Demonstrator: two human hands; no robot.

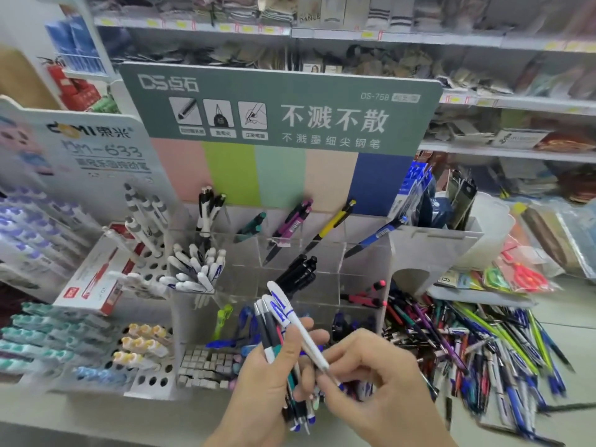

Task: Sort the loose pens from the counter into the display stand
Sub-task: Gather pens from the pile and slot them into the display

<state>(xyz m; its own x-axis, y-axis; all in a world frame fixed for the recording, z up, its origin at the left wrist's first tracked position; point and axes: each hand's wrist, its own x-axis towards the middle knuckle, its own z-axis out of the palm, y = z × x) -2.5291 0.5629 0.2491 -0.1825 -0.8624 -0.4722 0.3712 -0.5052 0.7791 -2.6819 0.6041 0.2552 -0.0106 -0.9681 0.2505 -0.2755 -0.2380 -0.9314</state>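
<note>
My left hand [267,379] grips a bundle of pens [272,333], their tops fanning up and their tips hanging below my palm. My right hand [371,379] pinches the lower end of a white pen with blue print [290,314], which slants up to the left in front of the clear acrylic display stand [325,279]. The stand's compartments hold sorted pens: white ones [196,269] at the left, black ones [298,272] in the middle, single coloured pens along the back row. A heap of loose pens [477,346] lies on the counter to the right.
A green header board [280,104] rises behind the stand. A white pen rack [96,333] with a red-and-white box [93,275] stands at the left. Packaged scissors [519,275] and a white bowl lie at the right. Store shelves [483,43] fill the background.
</note>
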